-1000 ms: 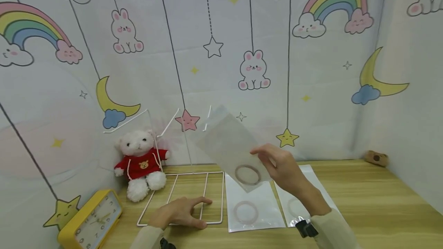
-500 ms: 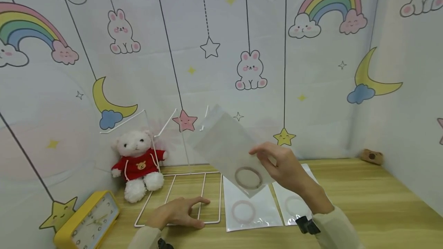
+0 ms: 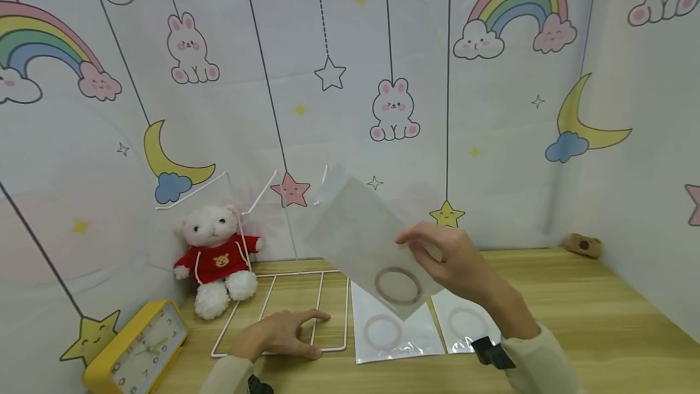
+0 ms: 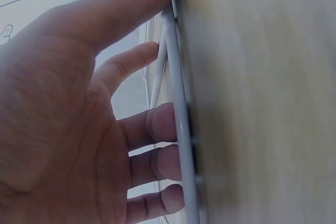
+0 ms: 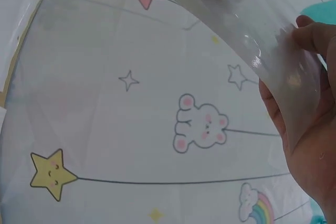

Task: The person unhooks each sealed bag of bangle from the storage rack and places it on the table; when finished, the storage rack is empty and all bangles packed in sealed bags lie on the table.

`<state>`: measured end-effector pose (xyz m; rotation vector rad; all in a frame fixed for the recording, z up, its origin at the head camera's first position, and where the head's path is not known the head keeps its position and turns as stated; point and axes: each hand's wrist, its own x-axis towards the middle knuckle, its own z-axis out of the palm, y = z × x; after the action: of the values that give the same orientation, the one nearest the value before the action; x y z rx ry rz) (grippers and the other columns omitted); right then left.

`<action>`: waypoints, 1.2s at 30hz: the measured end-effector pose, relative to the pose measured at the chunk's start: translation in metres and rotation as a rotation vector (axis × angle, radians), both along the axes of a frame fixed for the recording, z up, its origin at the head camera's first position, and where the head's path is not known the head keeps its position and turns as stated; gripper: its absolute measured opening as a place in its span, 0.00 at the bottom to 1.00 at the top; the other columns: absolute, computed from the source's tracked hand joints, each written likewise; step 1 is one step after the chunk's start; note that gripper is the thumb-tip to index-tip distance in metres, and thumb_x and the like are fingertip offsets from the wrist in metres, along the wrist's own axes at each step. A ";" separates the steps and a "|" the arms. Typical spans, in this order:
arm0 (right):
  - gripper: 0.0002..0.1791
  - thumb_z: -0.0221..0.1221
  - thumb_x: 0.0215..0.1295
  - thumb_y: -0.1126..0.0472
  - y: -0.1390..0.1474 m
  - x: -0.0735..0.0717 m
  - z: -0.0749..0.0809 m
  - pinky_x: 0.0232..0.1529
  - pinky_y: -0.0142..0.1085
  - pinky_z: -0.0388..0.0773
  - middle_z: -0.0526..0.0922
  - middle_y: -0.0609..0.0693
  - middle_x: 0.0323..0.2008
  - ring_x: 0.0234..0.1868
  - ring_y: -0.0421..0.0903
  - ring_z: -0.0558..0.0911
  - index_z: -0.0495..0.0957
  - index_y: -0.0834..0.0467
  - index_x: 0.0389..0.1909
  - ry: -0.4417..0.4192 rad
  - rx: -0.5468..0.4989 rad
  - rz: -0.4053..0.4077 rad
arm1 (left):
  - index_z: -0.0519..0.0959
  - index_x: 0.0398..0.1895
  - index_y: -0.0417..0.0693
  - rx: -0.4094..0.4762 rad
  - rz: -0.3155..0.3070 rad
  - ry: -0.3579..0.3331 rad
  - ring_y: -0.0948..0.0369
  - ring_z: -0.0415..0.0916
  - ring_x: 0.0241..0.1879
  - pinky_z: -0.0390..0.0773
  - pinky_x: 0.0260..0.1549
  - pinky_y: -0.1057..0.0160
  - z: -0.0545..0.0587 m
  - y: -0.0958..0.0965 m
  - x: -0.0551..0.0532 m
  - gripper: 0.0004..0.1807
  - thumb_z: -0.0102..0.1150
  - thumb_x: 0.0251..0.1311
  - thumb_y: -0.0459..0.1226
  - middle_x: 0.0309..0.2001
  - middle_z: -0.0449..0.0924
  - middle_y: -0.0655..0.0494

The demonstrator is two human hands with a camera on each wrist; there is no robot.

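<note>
My right hand (image 3: 451, 260) pinches a translucent plastic bag (image 3: 350, 224) by its edge, raised in the air and tilted cornerwise. Inside its lower corner lies a brownish-pink ring (image 3: 377, 285), like a bangle. The right wrist view has the bag (image 5: 278, 40) curving between thumb and fingers. My left hand (image 3: 281, 333) rests at the front of a white wire rack (image 3: 347, 315). In the left wrist view, its relaxed fingers (image 4: 163, 121) meet the rack's white rod (image 4: 182, 124). Two flat bags, one left (image 3: 396, 351) and one right (image 3: 456, 345), lie on the table, each with a pale ring.
Upright wires and hooks of the rack rise behind its base. A white teddy bear (image 3: 219, 260) in a red hoodie sits at the back left, with a yellow alarm clock (image 3: 90, 376) in front. A small brown object (image 3: 584, 245) stands at the table's back right.
The raised bag has swung slightly, its lower corner with the ring shifting down and right. My left hand stays on the rack. The head view has turned a little.
</note>
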<state>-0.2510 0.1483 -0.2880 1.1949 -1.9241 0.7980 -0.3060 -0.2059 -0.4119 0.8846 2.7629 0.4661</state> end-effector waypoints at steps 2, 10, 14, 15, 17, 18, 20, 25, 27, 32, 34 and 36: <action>0.17 0.60 0.59 0.80 0.002 0.003 0.002 0.47 0.27 0.77 0.86 0.46 0.40 0.43 0.42 0.84 0.82 0.58 0.43 0.002 0.000 0.005 | 0.73 0.65 0.66 -0.001 0.002 -0.005 0.59 0.69 0.32 0.74 0.38 0.53 -0.001 0.000 0.000 0.36 0.71 0.51 0.57 0.31 0.75 0.57; 0.19 0.60 0.56 0.82 0.009 0.013 0.010 0.45 0.27 0.77 0.86 0.45 0.39 0.42 0.42 0.84 0.82 0.57 0.42 0.011 -0.004 0.020 | 0.73 0.65 0.65 0.001 -0.002 -0.014 0.60 0.68 0.31 0.73 0.36 0.55 -0.001 0.000 0.000 0.36 0.72 0.51 0.58 0.29 0.74 0.58; 0.21 0.61 0.55 0.82 0.012 0.016 0.013 0.47 0.27 0.77 0.86 0.45 0.40 0.43 0.42 0.84 0.83 0.56 0.43 0.021 -0.020 -0.003 | 0.73 0.65 0.64 0.007 -0.009 -0.015 0.60 0.66 0.28 0.72 0.34 0.57 0.000 0.000 0.000 0.36 0.72 0.52 0.56 0.26 0.72 0.58; 0.21 0.62 0.55 0.82 0.014 0.016 0.014 0.48 0.27 0.77 0.86 0.45 0.40 0.43 0.42 0.84 0.83 0.56 0.43 0.028 -0.029 -0.011 | 0.73 0.65 0.64 0.009 -0.011 -0.017 0.61 0.66 0.27 0.71 0.33 0.58 0.000 0.000 0.000 0.35 0.72 0.52 0.56 0.25 0.71 0.58; 0.22 0.62 0.54 0.82 0.017 0.017 0.016 0.49 0.26 0.76 0.86 0.46 0.40 0.43 0.42 0.84 0.84 0.56 0.43 0.048 -0.053 -0.026 | 0.73 0.65 0.64 0.009 -0.012 -0.023 0.61 0.66 0.27 0.71 0.33 0.58 0.002 -0.001 0.000 0.35 0.71 0.53 0.55 0.24 0.71 0.58; 0.22 0.63 0.53 0.83 0.019 0.018 0.017 0.49 0.26 0.76 0.86 0.46 0.40 0.43 0.41 0.84 0.84 0.56 0.43 0.057 -0.064 -0.032 | 0.73 0.65 0.64 0.007 -0.012 -0.025 0.61 0.66 0.27 0.71 0.33 0.58 0.002 -0.001 0.000 0.35 0.71 0.53 0.55 0.24 0.71 0.58; 0.23 0.63 0.52 0.83 0.024 0.019 0.020 0.49 0.26 0.75 0.86 0.47 0.40 0.44 0.40 0.83 0.84 0.57 0.44 0.070 -0.085 -0.041 | 0.73 0.65 0.64 0.003 -0.010 -0.034 0.61 0.66 0.27 0.72 0.33 0.58 0.003 0.000 0.000 0.35 0.71 0.53 0.55 0.24 0.72 0.58; 0.23 0.63 0.51 0.85 0.039 0.022 0.025 0.48 0.25 0.76 0.87 0.49 0.41 0.46 0.36 0.83 0.84 0.59 0.44 0.063 -0.130 -0.073 | 0.73 0.65 0.64 0.007 -0.010 -0.039 0.61 0.66 0.26 0.71 0.32 0.58 0.003 -0.001 0.000 0.35 0.71 0.53 0.55 0.24 0.73 0.58; 0.23 0.62 0.51 0.85 0.046 0.023 0.026 0.48 0.25 0.76 0.87 0.50 0.41 0.47 0.35 0.83 0.84 0.61 0.44 0.059 -0.148 -0.090 | 0.73 0.65 0.64 0.008 -0.010 -0.036 0.61 0.66 0.26 0.71 0.32 0.59 0.002 0.000 0.000 0.35 0.71 0.53 0.56 0.24 0.72 0.58; 0.22 0.62 0.50 0.87 0.065 0.022 0.027 0.47 0.22 0.75 0.87 0.53 0.41 0.48 0.34 0.82 0.84 0.63 0.43 0.073 -0.190 -0.133 | 0.73 0.65 0.64 0.005 -0.001 -0.029 0.61 0.66 0.27 0.71 0.32 0.58 0.002 0.001 0.001 0.36 0.71 0.52 0.57 0.24 0.72 0.59; 0.22 0.62 0.50 0.86 0.073 0.022 0.028 0.48 0.22 0.74 0.87 0.53 0.41 0.49 0.33 0.82 0.84 0.63 0.43 0.069 -0.201 -0.172 | 0.73 0.65 0.64 0.006 0.003 -0.032 0.61 0.66 0.27 0.71 0.32 0.58 0.003 0.001 0.001 0.36 0.71 0.52 0.57 0.24 0.72 0.58; 0.22 0.63 0.51 0.86 0.081 0.023 0.028 0.48 0.21 0.73 0.87 0.51 0.42 0.50 0.31 0.81 0.84 0.63 0.44 0.056 -0.207 -0.227 | 0.73 0.65 0.64 0.006 0.009 -0.040 0.61 0.66 0.27 0.71 0.32 0.58 0.003 0.001 0.002 0.36 0.71 0.52 0.57 0.25 0.72 0.58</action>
<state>-0.2282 0.2292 -0.2599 0.8495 -1.8408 0.8098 -0.3042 -0.2049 -0.4089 0.8555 2.7316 0.4887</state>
